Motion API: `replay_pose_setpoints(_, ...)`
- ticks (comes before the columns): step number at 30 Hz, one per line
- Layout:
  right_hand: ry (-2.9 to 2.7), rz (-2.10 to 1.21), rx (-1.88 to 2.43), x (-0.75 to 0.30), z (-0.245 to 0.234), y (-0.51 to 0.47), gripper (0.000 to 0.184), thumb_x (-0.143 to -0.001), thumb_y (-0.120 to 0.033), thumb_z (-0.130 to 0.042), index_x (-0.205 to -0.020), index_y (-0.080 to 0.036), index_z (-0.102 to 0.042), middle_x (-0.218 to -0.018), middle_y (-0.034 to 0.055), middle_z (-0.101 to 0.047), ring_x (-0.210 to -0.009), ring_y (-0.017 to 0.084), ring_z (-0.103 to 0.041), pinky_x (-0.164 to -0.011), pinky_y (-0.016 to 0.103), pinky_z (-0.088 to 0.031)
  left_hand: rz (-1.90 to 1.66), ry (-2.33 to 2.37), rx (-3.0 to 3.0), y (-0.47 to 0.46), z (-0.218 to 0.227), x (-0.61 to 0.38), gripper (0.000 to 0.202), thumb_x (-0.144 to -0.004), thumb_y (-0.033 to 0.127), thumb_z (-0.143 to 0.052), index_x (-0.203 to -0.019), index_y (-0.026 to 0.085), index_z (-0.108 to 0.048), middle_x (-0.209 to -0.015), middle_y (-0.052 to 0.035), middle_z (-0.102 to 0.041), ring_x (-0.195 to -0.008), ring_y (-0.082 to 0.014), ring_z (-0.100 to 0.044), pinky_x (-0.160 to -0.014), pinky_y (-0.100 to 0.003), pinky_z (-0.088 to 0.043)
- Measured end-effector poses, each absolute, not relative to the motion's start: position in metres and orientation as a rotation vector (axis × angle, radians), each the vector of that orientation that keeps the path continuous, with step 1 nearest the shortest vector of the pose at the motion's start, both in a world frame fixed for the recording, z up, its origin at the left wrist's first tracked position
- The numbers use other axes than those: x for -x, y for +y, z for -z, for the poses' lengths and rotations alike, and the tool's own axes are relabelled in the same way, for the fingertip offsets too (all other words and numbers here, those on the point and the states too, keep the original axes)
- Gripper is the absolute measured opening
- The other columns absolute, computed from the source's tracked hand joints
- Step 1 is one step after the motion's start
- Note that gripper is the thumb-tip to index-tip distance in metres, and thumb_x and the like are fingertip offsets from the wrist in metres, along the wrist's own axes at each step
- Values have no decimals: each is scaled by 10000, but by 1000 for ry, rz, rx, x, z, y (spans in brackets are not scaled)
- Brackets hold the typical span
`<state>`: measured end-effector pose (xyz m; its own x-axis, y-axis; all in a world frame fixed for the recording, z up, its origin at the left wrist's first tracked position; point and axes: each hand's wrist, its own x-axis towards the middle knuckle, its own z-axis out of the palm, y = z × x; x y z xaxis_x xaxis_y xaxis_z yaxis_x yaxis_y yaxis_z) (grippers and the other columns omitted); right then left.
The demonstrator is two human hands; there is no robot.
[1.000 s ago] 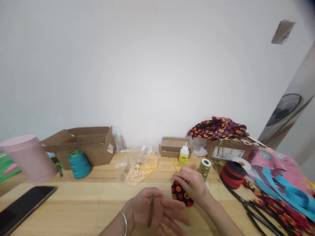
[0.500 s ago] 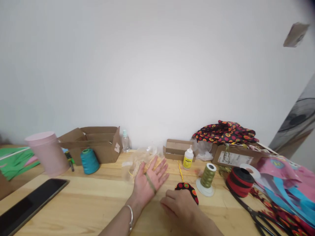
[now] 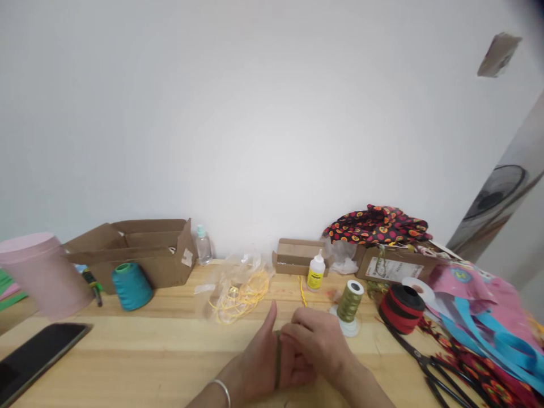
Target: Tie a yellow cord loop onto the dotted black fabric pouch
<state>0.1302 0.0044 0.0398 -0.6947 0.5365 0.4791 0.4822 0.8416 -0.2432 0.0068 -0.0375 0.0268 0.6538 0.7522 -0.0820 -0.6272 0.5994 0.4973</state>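
Observation:
My left hand [image 3: 260, 365] stands on edge near the table's front, thumb pointing up. A thin olive cord [image 3: 278, 358] runs round its palm. My right hand [image 3: 319, 344] lies curled over the left hand's fingers and hides them, its fingertips at the cord. Just behind the hands stands an olive thread spool [image 3: 351, 300] on a white base. A small glue bottle [image 3: 315, 272] with a yellow label stands further back. The patterned fabric piece seen earlier is hidden.
The wooden table [image 3: 148, 351] carries a phone [image 3: 36, 356], a pink tub [image 3: 42, 279], a teal thread cone [image 3: 130, 285], cardboard boxes [image 3: 142, 252], loose yellow cord [image 3: 240, 296] in plastic, a red-black ribbon roll [image 3: 402, 306], scissors [image 3: 442, 368], patterned fabric [image 3: 376, 222] and ribbons.
My left hand pulled back from the yellow cord and turned onto its edge. My right hand moved onto its fingers and covers the fabric piece. The view shifted slightly.

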Motion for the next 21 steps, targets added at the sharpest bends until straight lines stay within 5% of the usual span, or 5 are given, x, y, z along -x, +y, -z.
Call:
replay_pose_setpoints(6, -2431, -288, 753, -137, -38, 15, 210, -822, -284, -457, -744, -205, -636, -649, 5, -557, -586, 96, -504, -504, 186, -308, -554, 326, -575, -43, -26, 1, 952, -668, 706, 8, -1091, 36, -520, -1114, -195, -524, -1003, -265, -489, -855, -382, -287)
replay_pose_setpoints(12, -2553, -361, 712, -133, -26, 16, 178, -813, -217, -468, -750, -189, -632, -666, 3, -595, -600, 96, -535, -506, 177, -334, -503, 158, -602, -45, -28, 22, 1098, -588, 766, 44, -1022, -44, -557, -950, -246, -601, -952, -352, -519, -838, -455, -271)
replay_pose_setpoints(21, -2746, -162, 565, -113, -19, -7, 192, -801, -246, -443, -822, -224, -633, -770, 11, -662, -593, 119, -547, -440, 212, -231, -1139, 32, -496, -27, -25, 34, 827, -656, 730, -168, -1268, 195, -317, -1140, -148, -535, -1062, -279, -469, -935, -441, -169)
